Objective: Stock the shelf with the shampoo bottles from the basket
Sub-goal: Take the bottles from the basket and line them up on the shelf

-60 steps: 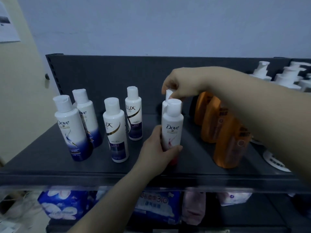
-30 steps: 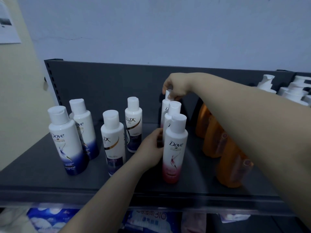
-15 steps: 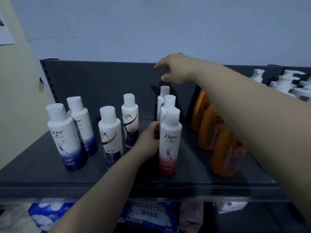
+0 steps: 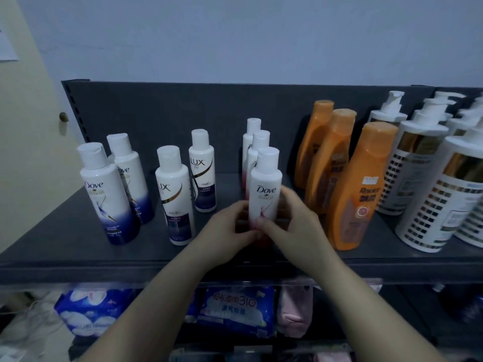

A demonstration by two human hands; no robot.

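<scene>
The front bottle point(image 4: 265, 189), a pink Dove shampoo, stands upright near the front edge of the shelf point(image 4: 52, 246), at the head of its row. We see the left hand point(image 4: 227, 228) and the right hand point(image 4: 295, 226) holding it low on the body from either side, fingers point(image 4: 286, 197) curled round it and both thumbs on the label face. Its base is hidden by the hands, so we cannot tell whether it rests on the shelf.

We judge the step in hand to be squaring this bottle with its row. To do it well, we would keep the grip low, turn the label to face out, set the cap in line with the 2 caps behind, and let go only once the base sits flat. The neighbours stand near on both sides, so the hands should withdraw straight back.

Counts on this shelf:
- pink Dove bottles point(image 4: 260, 142): 3, in 1 row front to back, the held one included
- blue Dove bottles point(image 4: 104, 189): 2, at far left
- Lux bottles point(image 4: 173, 189): 2, between the Dove groups
- orange bottles point(image 4: 360, 184): 3, just right of the hands
- white pump bottles point(image 4: 415, 163): at least 5, cut by the frame edge

The basket is out of view.
</scene>
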